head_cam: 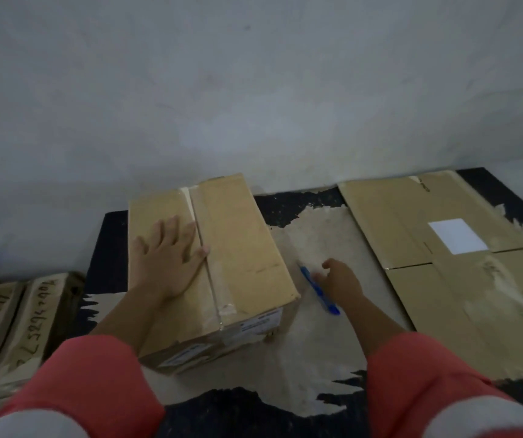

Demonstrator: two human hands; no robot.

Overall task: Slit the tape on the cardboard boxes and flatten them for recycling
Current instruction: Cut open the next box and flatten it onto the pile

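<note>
A sealed cardboard box (241,248) stands on the table in front of me, with clear tape running along its top seam. My left hand (168,260) lies flat on the left half of the lid, fingers straight and spread. A blue utility knife (309,281) lies on the table just right of the box. My right hand (340,281) is on top of the knife, its fingers curled down around the handle. The knife's rear end sticks out beside my wrist.
A flattened cardboard box (411,222) with a white label lies on the right of the dark, worn table (288,203). More taped boxes (29,317) with handwritten numbers stand to the left, below the table edge. A grey wall rises behind.
</note>
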